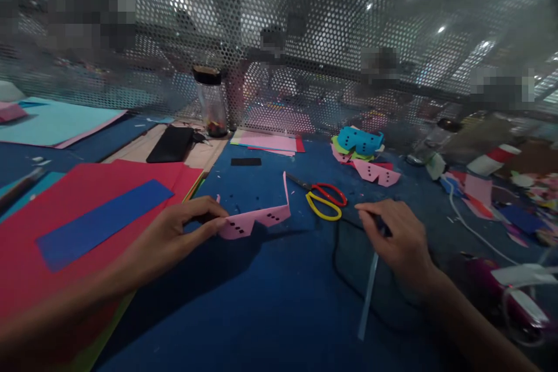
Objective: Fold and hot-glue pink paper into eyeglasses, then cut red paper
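Note:
My left hand (196,221) pinches the left end of a pair of pink paper glasses (265,218), which has small black squares on its front and a side arm standing up at the right. My right hand (396,232) hovers at the right with thumb and fingers drawn together. Something dark shows under its palm, too hidden to name. A pale translucent strip (368,299) lies below that hand. Between the hands and farther back, scissors (322,197) with red and yellow handles lie on the blue table (261,314).
Finished-looking paper glasses (360,142) are piled at the back, beside pink paper sheets (270,140). Red sheets (131,186) with a blue strip (104,224) cover the left. A phone (171,144), a jar (212,102) and a perforated metal screen (296,70) stand behind. Paper scraps (479,192) clutter the right.

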Demonstrator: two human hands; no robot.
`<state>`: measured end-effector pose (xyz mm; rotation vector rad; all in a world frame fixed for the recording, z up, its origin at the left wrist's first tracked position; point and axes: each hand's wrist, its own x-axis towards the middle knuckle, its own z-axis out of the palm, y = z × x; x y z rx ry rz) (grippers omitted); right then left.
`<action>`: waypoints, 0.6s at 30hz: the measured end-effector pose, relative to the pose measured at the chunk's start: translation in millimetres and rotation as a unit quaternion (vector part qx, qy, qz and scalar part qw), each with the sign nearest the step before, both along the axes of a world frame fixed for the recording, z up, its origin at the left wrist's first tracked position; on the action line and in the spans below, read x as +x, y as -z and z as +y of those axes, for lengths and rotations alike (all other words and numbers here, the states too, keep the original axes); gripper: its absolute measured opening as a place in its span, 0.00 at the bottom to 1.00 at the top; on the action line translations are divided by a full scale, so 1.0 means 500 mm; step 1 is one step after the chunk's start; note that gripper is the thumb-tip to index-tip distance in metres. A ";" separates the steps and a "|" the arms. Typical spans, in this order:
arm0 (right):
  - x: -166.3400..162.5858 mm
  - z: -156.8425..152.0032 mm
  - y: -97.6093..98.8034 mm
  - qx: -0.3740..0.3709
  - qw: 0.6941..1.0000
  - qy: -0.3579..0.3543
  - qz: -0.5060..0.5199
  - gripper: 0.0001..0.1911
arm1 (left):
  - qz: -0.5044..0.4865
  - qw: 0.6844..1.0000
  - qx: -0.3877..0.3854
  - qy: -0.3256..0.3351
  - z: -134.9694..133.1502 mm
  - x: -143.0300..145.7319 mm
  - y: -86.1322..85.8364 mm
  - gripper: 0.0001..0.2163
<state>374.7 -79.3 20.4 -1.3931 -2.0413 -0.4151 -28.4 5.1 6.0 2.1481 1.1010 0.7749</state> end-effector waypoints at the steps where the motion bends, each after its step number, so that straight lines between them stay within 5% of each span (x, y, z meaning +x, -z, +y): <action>1: -0.009 -0.005 -0.007 -0.018 1.000 -0.005 0.023 0.07 | 0.007 1.000 0.005 0.010 0.000 0.007 -0.007 0.10; 5: -0.049 -0.024 -0.039 -0.114 0.981 -0.030 0.153 0.11 | 0.000 0.998 0.031 0.055 0.006 0.045 -0.031 0.09; 9: -0.094 -0.018 -0.049 -0.216 0.932 -0.093 0.277 0.16 | -0.014 0.993 0.042 0.112 0.019 0.087 -0.049 0.07; 13: -0.118 0.010 -0.035 -0.291 0.834 -0.102 0.458 0.21 | -0.012 0.989 0.023 0.146 0.026 0.114 -0.054 0.08; 18: -0.124 0.029 -0.019 -0.352 0.740 -0.095 0.566 0.23 | -0.012 0.989 0.014 0.144 0.035 0.116 -0.040 0.07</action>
